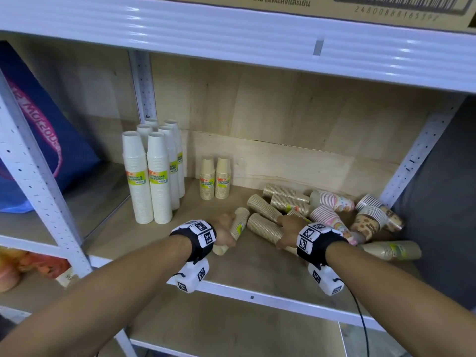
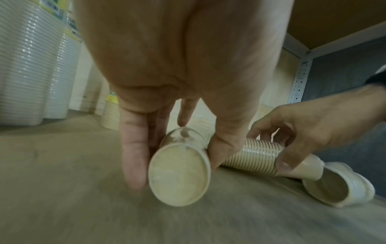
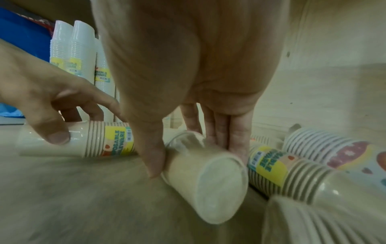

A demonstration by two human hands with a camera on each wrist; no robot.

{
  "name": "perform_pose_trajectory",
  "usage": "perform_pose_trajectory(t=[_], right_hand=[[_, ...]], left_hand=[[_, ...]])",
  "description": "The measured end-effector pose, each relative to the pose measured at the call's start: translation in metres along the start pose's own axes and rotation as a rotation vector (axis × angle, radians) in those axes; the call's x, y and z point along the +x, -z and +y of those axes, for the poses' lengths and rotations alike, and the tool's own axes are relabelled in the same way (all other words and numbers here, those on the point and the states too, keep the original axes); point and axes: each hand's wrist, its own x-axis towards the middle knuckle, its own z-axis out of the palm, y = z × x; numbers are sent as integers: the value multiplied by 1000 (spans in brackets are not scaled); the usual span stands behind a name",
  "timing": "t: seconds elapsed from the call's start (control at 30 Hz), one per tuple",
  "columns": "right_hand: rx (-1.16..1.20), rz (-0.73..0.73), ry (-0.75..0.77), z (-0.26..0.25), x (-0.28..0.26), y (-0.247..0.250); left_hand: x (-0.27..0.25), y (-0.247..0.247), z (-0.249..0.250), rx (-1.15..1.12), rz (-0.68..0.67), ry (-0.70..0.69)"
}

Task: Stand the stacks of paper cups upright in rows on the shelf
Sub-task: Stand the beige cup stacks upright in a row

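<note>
On the wooden shelf board (image 1: 154, 235), my left hand (image 1: 226, 231) grips a beige cup stack (image 1: 239, 222) that lies on its side. The left wrist view shows fingers and thumb of that hand (image 2: 177, 165) curled round the stack's base end (image 2: 179, 175). My right hand (image 1: 287, 228) grips another lying beige stack (image 1: 264, 228), and the right wrist view shows it (image 3: 200, 158) clasped near the stack's base (image 3: 219, 189). Several tall white stacks (image 1: 149, 176) and two short beige stacks (image 1: 215, 177) stand upright at the back left.
A heap of lying beige and patterned stacks (image 1: 332, 210) fills the right corner, against the steel post (image 1: 422, 150). A blue bag (image 1: 33, 140) sits in the left bay. A cardboard box (image 1: 360, 6) rests on the shelf above.
</note>
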Motion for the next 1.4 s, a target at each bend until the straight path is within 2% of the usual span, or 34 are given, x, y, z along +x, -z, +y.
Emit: perform_pose_trajectory(t=[0.17, 0.47, 0.6, 0.93, 1.27, 1.4], right_hand=[[17, 14, 26, -2, 4, 33], [99, 145, 40, -18, 16, 81], [119, 210, 83, -30, 26, 89], [101, 129, 178, -56, 40, 93], [91, 111, 200, -55, 40, 106], [97, 151, 153, -54, 45, 105]], left_hand=[[-2, 41, 11, 75, 37, -2], [4, 92, 30, 160, 263, -104], [8, 102, 36, 106, 212, -156], [23, 101, 40, 67, 214, -239], [25, 104, 42, 59, 254, -271], [26, 104, 41, 62, 252, -268]])
